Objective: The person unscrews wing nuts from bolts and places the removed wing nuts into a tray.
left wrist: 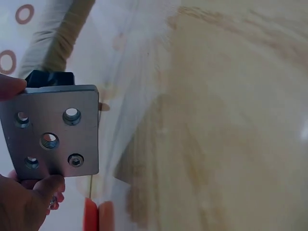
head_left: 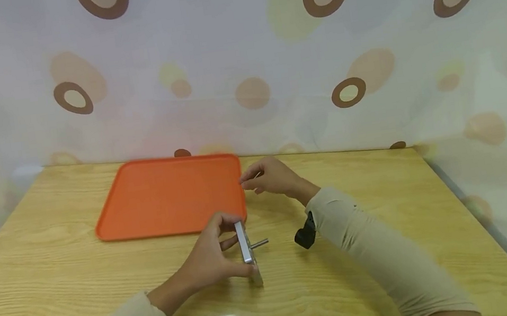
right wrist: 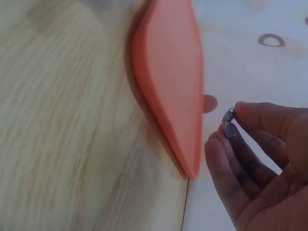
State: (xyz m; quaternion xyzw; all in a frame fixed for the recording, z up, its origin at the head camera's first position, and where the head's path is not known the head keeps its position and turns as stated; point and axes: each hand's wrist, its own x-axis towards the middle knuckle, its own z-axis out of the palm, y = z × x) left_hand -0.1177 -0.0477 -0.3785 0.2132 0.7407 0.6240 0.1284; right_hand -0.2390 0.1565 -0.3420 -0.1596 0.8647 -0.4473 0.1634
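My left hand [head_left: 213,254] grips a square metal plate [left wrist: 41,130] by its edges, fingers at one edge and thumb at the opposite one. Several holes pierce the plate, one of them threaded in the middle, and a hex socket screw [left wrist: 75,160] sits in one corner hole. In the head view a screw shank [head_left: 259,243] sticks out of its right face. Beside the tray's right edge, my right hand [head_left: 272,177] pinches a small shiny metal piece [right wrist: 229,122] between thumb and fingertips. Its exact kind is too small to tell.
An orange tray [head_left: 167,196] lies on the wooden table [head_left: 347,284], close to the back edge. Behind the table hangs a patterned curtain [head_left: 218,40]. A black wrist camera [head_left: 306,232] is strapped below the right sleeve.
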